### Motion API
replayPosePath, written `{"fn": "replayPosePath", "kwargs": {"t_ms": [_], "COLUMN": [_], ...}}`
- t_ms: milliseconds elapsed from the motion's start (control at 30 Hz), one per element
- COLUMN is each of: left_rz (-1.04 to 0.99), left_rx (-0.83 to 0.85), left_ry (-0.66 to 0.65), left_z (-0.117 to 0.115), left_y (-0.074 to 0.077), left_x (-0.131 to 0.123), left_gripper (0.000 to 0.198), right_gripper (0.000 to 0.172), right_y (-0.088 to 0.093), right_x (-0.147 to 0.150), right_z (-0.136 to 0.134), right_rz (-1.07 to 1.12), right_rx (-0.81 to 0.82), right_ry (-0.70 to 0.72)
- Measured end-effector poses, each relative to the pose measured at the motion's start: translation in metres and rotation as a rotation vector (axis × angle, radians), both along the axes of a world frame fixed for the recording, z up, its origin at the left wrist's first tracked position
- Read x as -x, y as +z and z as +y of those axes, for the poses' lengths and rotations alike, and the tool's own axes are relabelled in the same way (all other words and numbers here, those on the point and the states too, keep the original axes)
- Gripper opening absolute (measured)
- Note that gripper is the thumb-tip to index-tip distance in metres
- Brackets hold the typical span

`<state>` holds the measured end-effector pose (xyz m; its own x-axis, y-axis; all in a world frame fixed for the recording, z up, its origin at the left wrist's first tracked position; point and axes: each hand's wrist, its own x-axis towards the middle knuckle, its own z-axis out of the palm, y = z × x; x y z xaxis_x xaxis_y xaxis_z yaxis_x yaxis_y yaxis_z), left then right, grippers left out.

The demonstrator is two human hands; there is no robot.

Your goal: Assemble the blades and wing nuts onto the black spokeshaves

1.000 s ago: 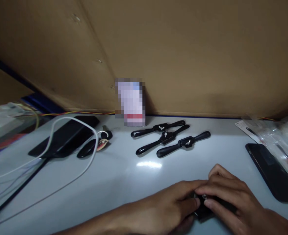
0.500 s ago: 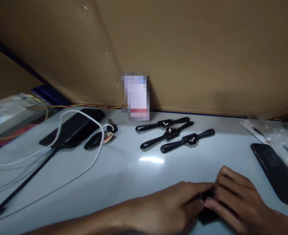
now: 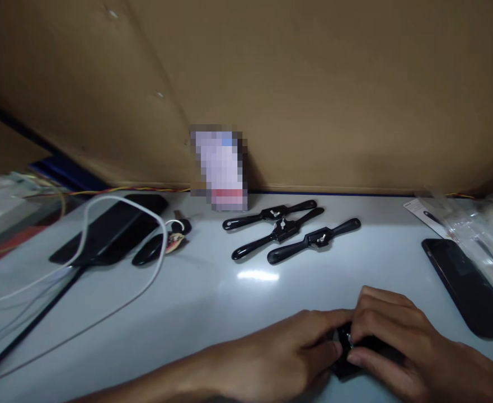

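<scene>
Low on the right, my left hand (image 3: 300, 350) grips a black spokeshave (image 3: 343, 366), mostly hidden by the fingers. My right hand (image 3: 401, 341) is closed over its other side, thumb and fingertips pinching at a small silvery screw (image 3: 348, 339) on its middle. Beyond the hands lie three more black two-handled spokeshaves with silvery wing screws: a rear one (image 3: 271, 214), a middle one (image 3: 282, 229) close against it, and a front one (image 3: 317, 239) a little to the right.
A dark phone (image 3: 464, 285) lies on the right beside clear plastic bags (image 3: 477, 235) and a card (image 3: 425, 215). Leaning on the brown back panel is a blurred-out upright item (image 3: 223, 168). At left are keys (image 3: 179, 226), a white cable (image 3: 162, 240) and a flat black object (image 3: 112, 229).
The view has shifted slightly, so things on the table appear further left. My right fingers have moved a little around the small screw; both hands keep hold of the spokeshave.
</scene>
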<state>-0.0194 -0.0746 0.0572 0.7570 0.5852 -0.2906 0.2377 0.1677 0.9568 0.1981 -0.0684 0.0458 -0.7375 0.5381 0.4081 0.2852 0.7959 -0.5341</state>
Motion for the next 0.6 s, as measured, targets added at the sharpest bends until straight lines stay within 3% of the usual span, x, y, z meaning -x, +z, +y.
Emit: {"fn": "replayPosePath", "kwargs": {"t_ms": [300, 467, 600], "left_rz": [0.048, 0.094, 0.067], "left_rx": [-0.006, -0.038, -0.022], "left_ry": [-0.007, -0.022, 0.010], "left_z": [0.000, -0.004, -0.003], "left_y": [0.004, 0.003, 0.004], "left_x": [-0.001, 0.000, 0.000], "left_gripper": [0.020, 0.021, 0.022], "right_gripper": [0.028, 0.028, 0.026], "right_y": [-0.012, -0.011, -0.006], "right_x": [0.000, 0.002, -0.001], "right_z": [-0.005, -0.006, -0.005], "right_rz": [-0.047, 0.022, -0.044], "right_rx": [-0.239, -0.154, -0.154], "right_ry": [-0.078, -0.096, -0.060]}}
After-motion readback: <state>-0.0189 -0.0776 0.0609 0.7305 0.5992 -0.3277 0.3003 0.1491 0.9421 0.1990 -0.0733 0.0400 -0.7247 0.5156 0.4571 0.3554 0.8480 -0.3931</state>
